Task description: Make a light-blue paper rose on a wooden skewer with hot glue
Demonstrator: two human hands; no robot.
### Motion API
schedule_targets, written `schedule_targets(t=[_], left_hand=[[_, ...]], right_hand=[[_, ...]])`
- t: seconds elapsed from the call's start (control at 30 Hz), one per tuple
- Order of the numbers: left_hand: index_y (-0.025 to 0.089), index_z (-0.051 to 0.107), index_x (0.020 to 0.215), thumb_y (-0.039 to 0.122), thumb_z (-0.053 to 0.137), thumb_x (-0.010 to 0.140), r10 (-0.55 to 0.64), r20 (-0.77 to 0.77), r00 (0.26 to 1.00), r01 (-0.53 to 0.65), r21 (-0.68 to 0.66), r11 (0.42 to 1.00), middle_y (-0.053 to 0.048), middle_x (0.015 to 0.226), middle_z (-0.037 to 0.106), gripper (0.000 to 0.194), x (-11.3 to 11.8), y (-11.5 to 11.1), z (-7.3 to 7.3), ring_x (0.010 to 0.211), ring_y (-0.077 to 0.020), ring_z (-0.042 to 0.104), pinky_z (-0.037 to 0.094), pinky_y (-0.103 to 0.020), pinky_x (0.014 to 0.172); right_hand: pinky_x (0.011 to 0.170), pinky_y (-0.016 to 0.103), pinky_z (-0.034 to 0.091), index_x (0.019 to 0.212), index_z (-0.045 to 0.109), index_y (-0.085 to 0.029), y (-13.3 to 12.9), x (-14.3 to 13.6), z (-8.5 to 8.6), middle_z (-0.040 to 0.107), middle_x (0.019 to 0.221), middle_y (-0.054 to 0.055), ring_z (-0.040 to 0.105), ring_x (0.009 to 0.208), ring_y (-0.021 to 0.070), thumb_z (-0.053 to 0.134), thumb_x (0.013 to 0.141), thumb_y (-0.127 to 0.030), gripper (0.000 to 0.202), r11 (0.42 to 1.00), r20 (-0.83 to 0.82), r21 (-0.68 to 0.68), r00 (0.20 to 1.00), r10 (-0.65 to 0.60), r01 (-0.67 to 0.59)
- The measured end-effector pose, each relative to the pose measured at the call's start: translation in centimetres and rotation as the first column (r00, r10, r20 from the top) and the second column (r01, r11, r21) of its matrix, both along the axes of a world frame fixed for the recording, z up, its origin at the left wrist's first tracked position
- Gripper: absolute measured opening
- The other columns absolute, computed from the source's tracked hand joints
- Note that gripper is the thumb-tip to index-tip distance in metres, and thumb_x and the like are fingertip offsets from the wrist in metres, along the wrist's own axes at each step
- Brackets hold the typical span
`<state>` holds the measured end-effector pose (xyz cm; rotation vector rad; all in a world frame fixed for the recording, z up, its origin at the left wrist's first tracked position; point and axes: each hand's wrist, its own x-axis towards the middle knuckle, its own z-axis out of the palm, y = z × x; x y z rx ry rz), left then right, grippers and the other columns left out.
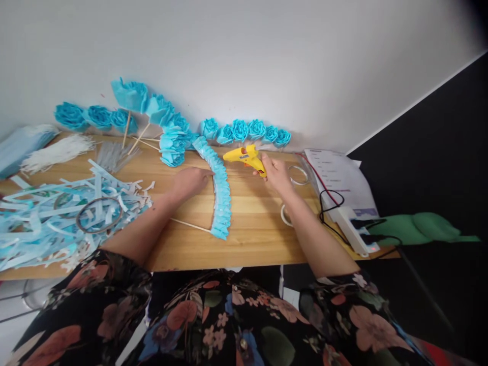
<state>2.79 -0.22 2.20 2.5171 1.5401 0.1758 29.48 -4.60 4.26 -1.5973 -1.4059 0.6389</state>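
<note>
My right hand point(277, 175) is wrapped round the handle of a yellow hot glue gun point(244, 154), whose nozzle points left above the far part of a blue ruffled paper strip point(221, 190). The strip lies in a curve across the table, with glossy patches along its left edge. My left hand point(191, 183) is closed at that left edge, its fingertips pinching the paper. A thin wooden stick point(190, 225) touches the strip's near end.
Blue paper flowers point(240, 130) line the wall, some on sticks. Paper scraps point(91, 213) with a ring cover the left. Tape rolls point(299, 175), a power strip point(351, 231) with cables and printed sheets point(339, 178) lie right on the wooden table point(251, 244).
</note>
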Motion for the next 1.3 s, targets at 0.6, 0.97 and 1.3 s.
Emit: schedule_targets(t=[0.6,0.97,1.3], left_hand=[[0.031,0.068,0.137,0.022,0.040,0.097,-0.015,-0.031,0.999,0.013,-0.051,0.999,-0.008,0.115,0.077,0.049,-0.1,-0.3,-0.1,0.103,-0.0303,0.072,0.053,-0.036,0.084],[0.031,0.061,0.143,0.026,0.039,0.096,0.029,-0.033,0.999,-0.030,-0.029,0.999,-0.010,0.114,0.078,0.053,-0.1,-0.1,-0.8,0.102,-0.0302,0.073,0.053,-0.035,0.082],[0.033,0.067,0.137,0.026,0.038,0.096,0.001,-0.059,0.998,-0.002,-0.029,1.000,-0.009,0.116,0.077,0.050,-0.1,-0.1,-0.5,0.103,-0.0299,0.073,0.053,-0.035,0.081]], right_hand=[[0.045,0.025,0.031,0.053,0.060,-0.021,-0.1,0.2,-4.3,0.057,0.051,0.003,0.045,0.047,0.0129,0.048,0.086,-0.077,0.067,0.993,-0.103,-0.091,0.991,-0.090,0.081],[0.054,0.027,0.034,0.052,0.060,-0.021,-0.4,0.0,-3.8,0.060,0.053,0.004,0.055,0.054,0.0148,0.034,0.093,-0.074,0.072,0.993,0.131,-0.112,0.991,-0.027,0.042],[0.051,0.026,0.033,0.051,0.061,-0.020,-0.1,0.5,-4.3,0.058,0.051,0.003,0.051,0.052,0.0137,0.044,0.092,-0.070,0.066,0.992,0.026,-0.077,0.995,-0.100,0.101]])
